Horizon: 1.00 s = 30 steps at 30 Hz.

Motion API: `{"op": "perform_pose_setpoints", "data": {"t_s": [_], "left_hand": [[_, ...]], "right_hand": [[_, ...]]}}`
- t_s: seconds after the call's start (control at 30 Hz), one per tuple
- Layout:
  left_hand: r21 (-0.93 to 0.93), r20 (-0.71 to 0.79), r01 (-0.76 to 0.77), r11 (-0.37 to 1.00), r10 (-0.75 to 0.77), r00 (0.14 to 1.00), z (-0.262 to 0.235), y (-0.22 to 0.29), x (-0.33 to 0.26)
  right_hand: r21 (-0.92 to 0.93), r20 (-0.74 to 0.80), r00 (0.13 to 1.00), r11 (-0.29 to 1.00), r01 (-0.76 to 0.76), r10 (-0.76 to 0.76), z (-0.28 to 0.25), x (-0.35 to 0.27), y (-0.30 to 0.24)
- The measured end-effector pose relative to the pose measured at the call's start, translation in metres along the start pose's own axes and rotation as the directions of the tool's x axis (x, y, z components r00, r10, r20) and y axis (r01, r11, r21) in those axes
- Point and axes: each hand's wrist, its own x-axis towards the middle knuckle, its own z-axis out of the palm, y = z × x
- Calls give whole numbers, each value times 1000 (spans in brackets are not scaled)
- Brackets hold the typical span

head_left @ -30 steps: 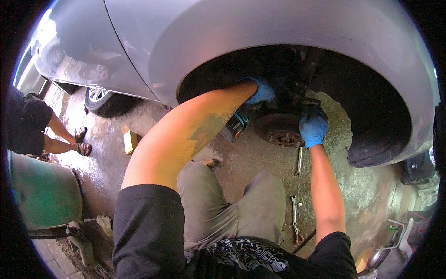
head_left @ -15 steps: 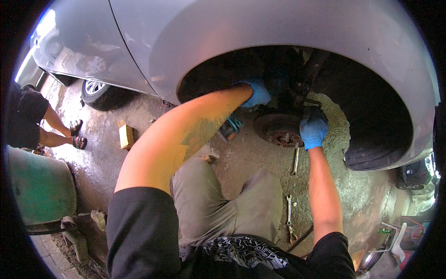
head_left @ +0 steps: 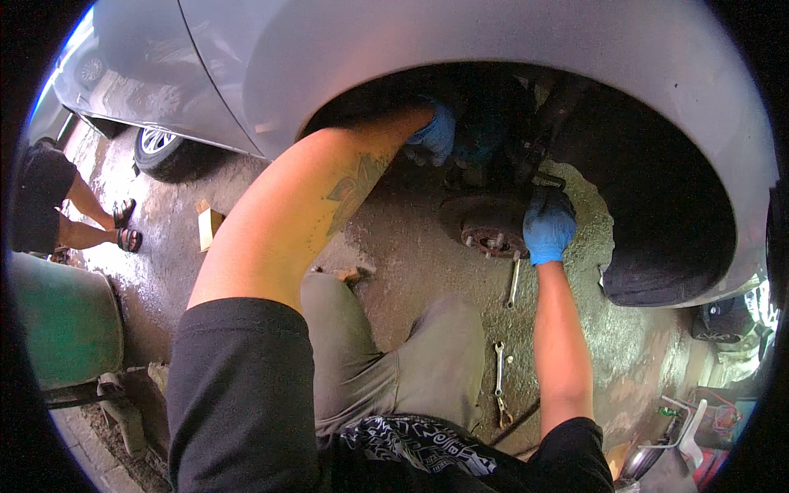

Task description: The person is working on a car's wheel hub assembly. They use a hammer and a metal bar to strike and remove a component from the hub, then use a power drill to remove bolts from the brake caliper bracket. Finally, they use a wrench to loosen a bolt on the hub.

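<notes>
Both my hands wear blue gloves and reach into the wheel well of a grey car (head_left: 509, 33). My left hand (head_left: 436, 131) is deep under the arch, beside dark suspension parts; its fingers are mostly in shadow. My right hand (head_left: 549, 228) is at the right edge of the rusty wheel hub and brake disc (head_left: 493, 228). Its darkened fingers are curled around something I cannot make out, just below a bent dark metal piece (head_left: 551, 179). A wrench (head_left: 513, 283) stands out below the disc, near my right wrist.
Another wrench (head_left: 499, 366) and a small tool (head_left: 503, 412) lie on the wet floor right of my knees. To the left are a cardboard box (head_left: 207, 228), a green bin (head_left: 70, 320) and a person in sandals (head_left: 123, 226). A white-framed object (head_left: 694, 423) stands lower right.
My left hand has gone slightly left and up, deeper under the arch. A blue-handled item beside that forearm is now out of sight. My right hand stays by the disc; the view has shifted slightly.
</notes>
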Motion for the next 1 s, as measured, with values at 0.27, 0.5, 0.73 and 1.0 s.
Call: {"op": "perform_pose_setpoints", "data": {"t_s": [0.27,0.5,0.73,1.0], "left_hand": [[-125,-20,-34,992,32,999,20,31,-43],[484,-89,0,875,49,995,20,44,-40],[772,370,-281,571,-42,928,19,30,52],[876,226,-209,434,13,974,31,87,12]], "right_hand": [[-88,121,992,996,34,-23,1,-9,9],[8,152,988,1000,-11,9,-1,-6,2],[0,130,991,1000,26,-25,-5,-5,3],[-121,238,969,992,-32,60,-4,-12,29]]}}
